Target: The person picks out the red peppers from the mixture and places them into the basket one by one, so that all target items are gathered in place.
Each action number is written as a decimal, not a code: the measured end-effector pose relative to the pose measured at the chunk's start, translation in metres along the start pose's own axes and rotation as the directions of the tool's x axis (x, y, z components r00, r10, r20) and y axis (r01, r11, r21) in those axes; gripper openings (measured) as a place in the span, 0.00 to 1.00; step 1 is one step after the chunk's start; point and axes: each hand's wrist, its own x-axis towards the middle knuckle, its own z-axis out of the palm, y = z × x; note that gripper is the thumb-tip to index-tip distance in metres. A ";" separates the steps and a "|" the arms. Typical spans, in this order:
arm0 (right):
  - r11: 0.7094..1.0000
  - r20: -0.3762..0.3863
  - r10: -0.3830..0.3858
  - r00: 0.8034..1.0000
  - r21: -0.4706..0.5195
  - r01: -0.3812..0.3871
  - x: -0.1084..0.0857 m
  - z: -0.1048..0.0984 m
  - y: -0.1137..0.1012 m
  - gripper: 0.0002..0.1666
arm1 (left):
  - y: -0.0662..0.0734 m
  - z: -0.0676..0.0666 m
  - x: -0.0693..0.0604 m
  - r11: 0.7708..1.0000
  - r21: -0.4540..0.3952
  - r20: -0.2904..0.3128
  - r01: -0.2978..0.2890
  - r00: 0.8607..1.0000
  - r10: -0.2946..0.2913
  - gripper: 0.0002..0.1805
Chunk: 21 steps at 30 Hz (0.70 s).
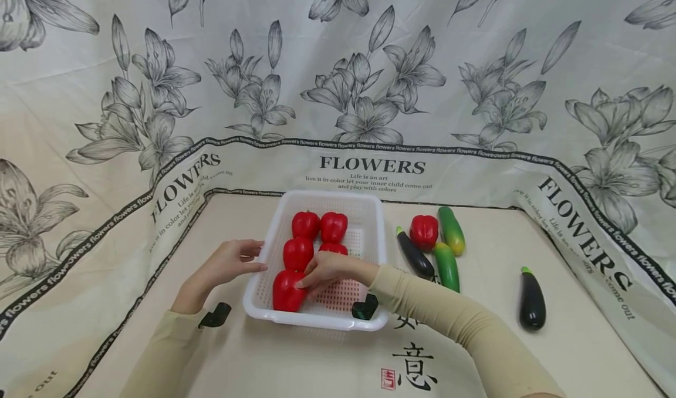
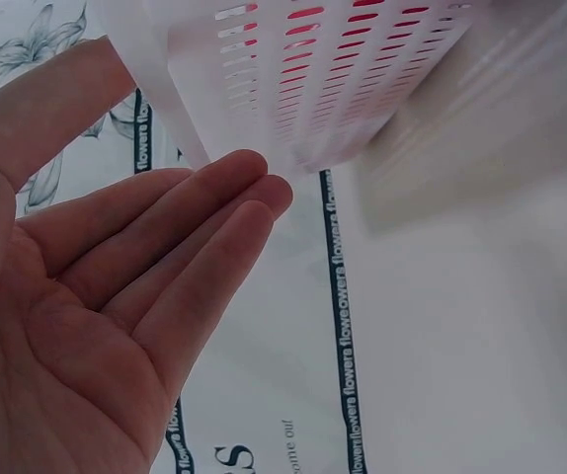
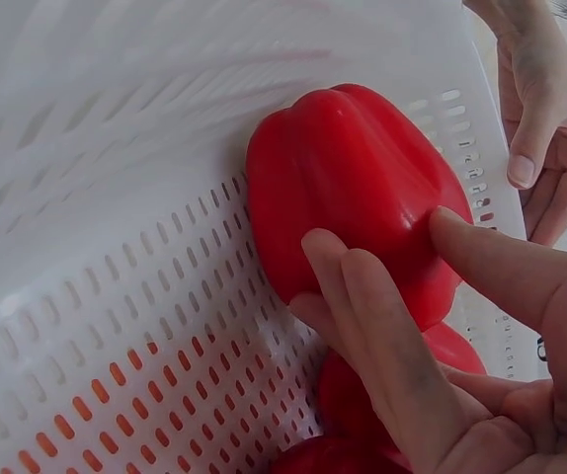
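Observation:
A white plastic basket [image 1: 374, 228] holds several red bell peppers, two of them [image 1: 305, 226] [image 1: 334, 228] at its far end. My right hand [image 1: 328, 270] reaches into it and pinches the bell pepper [image 1: 287, 290] in the near left corner, thumb on one side and fingers on the other, as the right wrist view shows. That bell pepper [image 3: 348, 188] rests against the basket wall. My left hand [image 1: 232, 261] is at the basket's left side, fingers loosely extended with nothing in them. In the left wrist view its thumb [image 2: 56, 109] reaches the basket's rim.
Right of the basket lie another red bell pepper [image 1: 424, 232], an eggplant [image 1: 415, 255], a green cucumber-like vegetable [image 1: 451, 229] and a second one [image 1: 446, 267]. Farther right is another eggplant [image 1: 531, 300]. A flower-printed curtain [image 1: 369, 122] hangs behind the table.

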 end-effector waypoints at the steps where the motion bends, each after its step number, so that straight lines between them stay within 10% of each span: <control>1: 1.000 -0.002 0.003 1.000 -0.001 -0.003 0.000 0.000 0.000 0.14 | 0.000 0.000 0.000 1.000 -0.003 0.001 0.001 1.000 -0.001 0.33; 21: 0.992 -0.014 -0.046 0.999 -0.120 0.044 -0.019 -0.017 -0.003 0.19 | -0.003 0.000 0.000 1.000 -0.001 -0.004 0.022 1.000 -0.022 0.33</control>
